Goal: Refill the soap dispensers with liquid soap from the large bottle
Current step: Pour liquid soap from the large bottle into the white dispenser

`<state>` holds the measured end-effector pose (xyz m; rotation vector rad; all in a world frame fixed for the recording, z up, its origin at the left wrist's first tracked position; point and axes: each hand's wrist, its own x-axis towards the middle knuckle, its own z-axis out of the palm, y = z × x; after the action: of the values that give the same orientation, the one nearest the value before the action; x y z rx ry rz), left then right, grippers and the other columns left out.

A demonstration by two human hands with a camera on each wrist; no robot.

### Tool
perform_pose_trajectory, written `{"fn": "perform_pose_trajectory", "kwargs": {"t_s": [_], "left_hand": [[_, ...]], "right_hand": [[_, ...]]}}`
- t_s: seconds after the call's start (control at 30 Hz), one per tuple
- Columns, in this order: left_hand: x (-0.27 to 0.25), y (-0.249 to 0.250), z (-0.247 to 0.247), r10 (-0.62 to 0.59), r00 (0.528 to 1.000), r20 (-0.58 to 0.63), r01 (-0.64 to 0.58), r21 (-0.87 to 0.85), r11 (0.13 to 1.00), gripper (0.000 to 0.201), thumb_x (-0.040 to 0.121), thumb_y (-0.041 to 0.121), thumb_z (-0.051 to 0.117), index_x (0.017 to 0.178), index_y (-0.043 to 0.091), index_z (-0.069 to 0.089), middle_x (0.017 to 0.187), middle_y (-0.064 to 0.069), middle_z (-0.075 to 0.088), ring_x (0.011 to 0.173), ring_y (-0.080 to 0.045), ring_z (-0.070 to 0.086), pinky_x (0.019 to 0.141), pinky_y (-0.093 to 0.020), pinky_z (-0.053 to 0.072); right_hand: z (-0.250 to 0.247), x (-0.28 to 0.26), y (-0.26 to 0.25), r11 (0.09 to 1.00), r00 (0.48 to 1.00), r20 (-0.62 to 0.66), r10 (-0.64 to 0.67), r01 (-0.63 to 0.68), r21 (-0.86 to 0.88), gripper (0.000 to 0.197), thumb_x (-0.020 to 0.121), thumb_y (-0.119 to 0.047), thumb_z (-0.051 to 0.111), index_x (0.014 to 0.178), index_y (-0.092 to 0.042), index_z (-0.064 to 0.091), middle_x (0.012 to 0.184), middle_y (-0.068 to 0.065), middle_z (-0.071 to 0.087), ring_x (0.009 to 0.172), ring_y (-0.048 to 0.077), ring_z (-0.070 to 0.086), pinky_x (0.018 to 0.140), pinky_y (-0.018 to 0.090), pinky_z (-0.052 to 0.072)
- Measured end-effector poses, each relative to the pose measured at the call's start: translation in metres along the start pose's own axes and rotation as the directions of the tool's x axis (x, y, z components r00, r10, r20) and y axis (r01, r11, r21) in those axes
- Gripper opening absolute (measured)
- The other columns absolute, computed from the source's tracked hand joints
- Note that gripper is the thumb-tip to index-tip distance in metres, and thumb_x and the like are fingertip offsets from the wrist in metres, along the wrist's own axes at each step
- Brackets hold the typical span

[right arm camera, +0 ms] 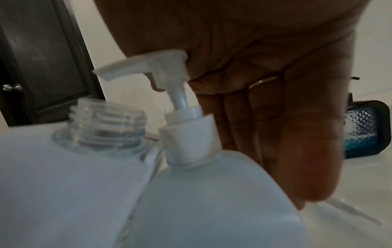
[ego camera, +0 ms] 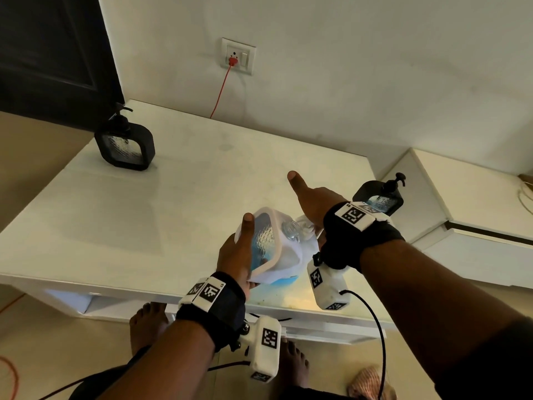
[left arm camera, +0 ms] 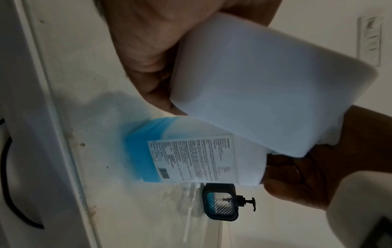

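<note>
Fingers and thumb of our left hand (ego camera: 235, 256) are wrapped around the white dispenser (ego camera: 266, 245), holding it tilted above the table (ego camera: 115, 215); its clear threaded neck (right arm camera: 108, 124) is uncapped. Our right hand (ego camera: 313, 202) presses its palm on the pump head (right arm camera: 148, 67) of the large bottle (left arm camera: 191, 157), fingers extended downward beside the collar. One black dispenser (ego camera: 379, 199) stands beyond the right fingers, another (ego camera: 125, 144) well beyond the left.

The white table (ego camera: 178, 197) carried two black soap dispensers (ego camera: 124, 145) (ego camera: 380, 197); the large soap bottle (left arm camera: 191, 159) stood near its front edge.
</note>
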<state>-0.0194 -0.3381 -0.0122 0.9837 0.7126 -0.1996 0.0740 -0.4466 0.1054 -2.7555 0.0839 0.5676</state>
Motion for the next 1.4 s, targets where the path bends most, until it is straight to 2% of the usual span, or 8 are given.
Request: {"fn": "perform_pose_trajectory", "kwargs": {"t_s": [0.17, 0.43, 0.63, 0.77, 1.0, 1.17, 1.27, 1.4], "left_hand": [[-0.001, 0.001, -0.002, 0.002, 1.000, 0.004, -0.002, 0.028, 1.000, 0.073, 0.062, 0.085, 0.049, 0.113, 0.036, 0.064, 0.113, -0.008, 0.074, 0.097, -0.033, 0.073, 0.078, -0.047, 0.063], [0.002, -0.003, -0.002, -0.005, 1.000, 0.004, 0.005, -0.001, 1.000, 0.087, 0.057, 0.089, 0.055, 0.119, 0.030, 0.069, 0.111, -0.013, 0.076, 0.098, -0.036, 0.075, 0.086, -0.061, 0.061], [0.004, -0.004, -0.003, 0.004, 1.000, 0.007, -0.004, -0.008, 1.000, 0.085, 0.059, 0.088, 0.057, 0.120, 0.030, 0.069, 0.112, -0.013, 0.076, 0.098, -0.036, 0.075, 0.085, -0.060, 0.061], [0.002, -0.003, -0.004, 0.011, 1.000, 0.016, -0.011, -0.005, 1.000, 0.080, 0.064, 0.087, 0.056, 0.122, 0.032, 0.069, 0.113, -0.012, 0.076, 0.099, -0.035, 0.075, 0.081, -0.055, 0.063], [0.004, -0.002, -0.002, 0.004, 1.000, -0.011, -0.005, -0.017, 1.000, 0.080, 0.062, 0.087, 0.057, 0.119, 0.032, 0.069, 0.114, -0.009, 0.076, 0.099, -0.033, 0.074, 0.084, -0.056, 0.062], [0.001, 0.000, -0.002, 0.013, 1.000, 0.001, -0.013, -0.005, 1.000, 0.083, 0.062, 0.086, 0.054, 0.122, 0.030, 0.068, 0.113, -0.010, 0.076, 0.097, -0.033, 0.075, 0.075, -0.046, 0.063], [0.001, 0.000, -0.003, 0.015, 1.000, 0.002, -0.015, -0.003, 1.000, 0.083, 0.061, 0.085, 0.054, 0.122, 0.030, 0.068, 0.113, -0.009, 0.076, 0.097, -0.032, 0.075, 0.073, -0.044, 0.062], [0.001, -0.002, -0.004, 0.028, 1.000, 0.009, -0.028, 0.002, 1.000, 0.079, 0.065, 0.085, 0.053, 0.118, 0.029, 0.070, 0.110, -0.012, 0.077, 0.097, -0.034, 0.075, 0.078, -0.048, 0.063]], "right_hand": [[0.001, -0.003, 0.002, 1.000, 0.999, -0.033, 0.013, -0.014, -0.013, 0.082, 0.088, -0.081, 0.016, 0.074, -0.014, 0.060, 0.077, 0.008, 0.065, 0.076, 0.028, 0.065, 0.087, 0.041, 0.053], [0.010, 0.004, 0.007, 0.999, 0.995, -0.099, 0.030, -0.034, -0.038, 0.074, 0.090, -0.078, 0.022, 0.077, -0.016, 0.061, 0.077, 0.005, 0.060, 0.069, 0.022, 0.053, 0.066, 0.034, 0.032], [0.019, 0.009, 0.010, 0.998, 0.989, -0.137, 0.047, -0.053, -0.041, 0.067, 0.090, -0.077, 0.026, 0.070, -0.019, 0.050, 0.076, 0.005, 0.057, 0.072, 0.024, 0.055, 0.070, 0.034, 0.039], [0.011, 0.004, 0.008, 0.999, 0.996, -0.078, 0.038, -0.040, -0.027, 0.073, 0.090, -0.079, 0.022, 0.073, -0.016, 0.056, 0.075, 0.005, 0.058, 0.068, 0.022, 0.054, 0.068, 0.034, 0.040], [-0.001, -0.002, 0.001, 0.998, 0.999, 0.032, 0.038, -0.040, 0.054, 0.077, 0.089, -0.080, 0.015, 0.070, -0.015, 0.052, 0.085, 0.011, 0.062, 0.090, 0.034, 0.064, 0.097, 0.043, 0.049], [0.002, -0.001, 0.004, 0.999, 0.999, 0.006, 0.038, -0.038, 0.036, 0.075, 0.091, -0.078, 0.020, 0.071, -0.016, 0.057, 0.079, 0.009, 0.062, 0.084, 0.031, 0.062, 0.086, 0.039, 0.049], [0.007, 0.005, 0.006, 0.999, 0.999, -0.026, 0.047, -0.046, 0.015, 0.075, 0.092, -0.077, 0.021, 0.074, -0.015, 0.059, 0.080, 0.007, 0.062, 0.073, 0.024, 0.055, 0.072, 0.035, 0.036], [0.016, 0.016, 0.011, 0.998, 0.995, -0.076, 0.064, -0.065, -0.001, 0.076, 0.089, -0.079, 0.024, 0.090, -0.016, 0.066, 0.093, 0.008, 0.066, 0.083, 0.027, 0.058, 0.074, 0.035, 0.036]]}}
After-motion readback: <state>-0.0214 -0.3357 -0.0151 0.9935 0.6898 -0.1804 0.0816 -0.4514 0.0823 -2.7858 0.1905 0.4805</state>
